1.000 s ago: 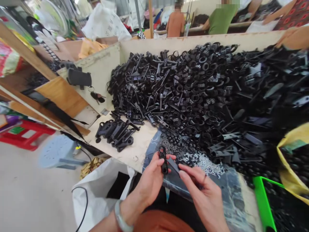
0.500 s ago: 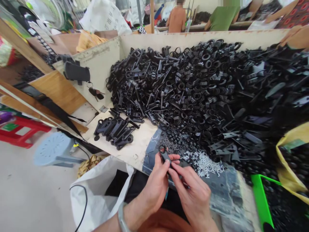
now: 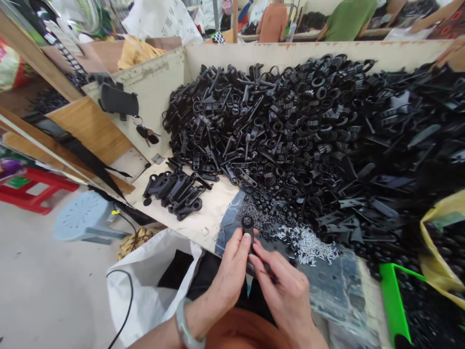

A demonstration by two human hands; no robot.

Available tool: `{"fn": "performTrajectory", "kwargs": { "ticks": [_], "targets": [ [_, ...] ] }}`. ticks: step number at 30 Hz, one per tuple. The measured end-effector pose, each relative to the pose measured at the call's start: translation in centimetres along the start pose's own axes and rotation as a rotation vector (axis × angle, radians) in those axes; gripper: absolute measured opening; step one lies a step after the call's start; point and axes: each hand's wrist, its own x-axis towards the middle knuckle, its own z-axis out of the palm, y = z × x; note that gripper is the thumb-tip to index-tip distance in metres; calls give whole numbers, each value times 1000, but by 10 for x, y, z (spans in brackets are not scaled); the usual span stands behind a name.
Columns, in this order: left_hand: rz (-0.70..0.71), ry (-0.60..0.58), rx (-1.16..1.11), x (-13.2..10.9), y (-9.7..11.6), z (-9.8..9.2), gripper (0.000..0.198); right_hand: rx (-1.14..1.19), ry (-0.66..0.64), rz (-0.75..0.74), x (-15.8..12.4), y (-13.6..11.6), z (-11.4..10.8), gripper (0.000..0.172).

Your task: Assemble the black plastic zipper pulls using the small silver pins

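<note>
I can read no text, label or number here. The white sack beyond the far left corner of the bench carries dark printed marks, but they are too small and blurred for me to make out.

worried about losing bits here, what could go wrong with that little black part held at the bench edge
1. The left hand pinches the black part with fingertips only, the right hand touching it; a slip might drop it off the bench edge.
2. The loose silver pins beside the hands could get swept off.
</note>
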Motion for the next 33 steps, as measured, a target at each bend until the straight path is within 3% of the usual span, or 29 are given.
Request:
{"fn": "performTrajectory", "kwargs": {
  "ticks": [5, 8, 10, 14, 16, 19, 24, 26, 30, 33],
  "targets": [
    [104, -190, 330, -1, 8, -10, 34, 180, -54, 357, 18, 8, -9, 29],
    [190, -247, 523, -8, 18, -14, 34, 418, -141, 503, 27, 12, -5, 35],
    [215, -318, 669, -12, 27, -19, 33, 539, -185, 534, 31, 12, -2, 32],
    [196, -449, 853, -18, 38, -36, 28, 551, -310, 432, 34, 9, 3, 24],
    [277, -411, 945, -18, 36, -43, 25, 523, -319, 406, 34, 6, 6, 26],
    [408, -363, 988, -15, 30, -47, 23, 489, -233, 405, 32, 3, 13, 24],
    [195, -467, 744, -13, 35, -44, 29, 529, -238, 415, 28, 1, 12, 20],
    [198, -472, 674, -13, 35, -41, 29, 496, -204, 386, 26, 1, 9, 18],
    [356, -314, 657, -12, 24, -36, 28, 415, -73, 375, 22, 3, 9, 14],
    [421, -260, 694, -12, 17, -35, 28, 466, -78, 425, 19, 4, 9, 20]
  ]
}}
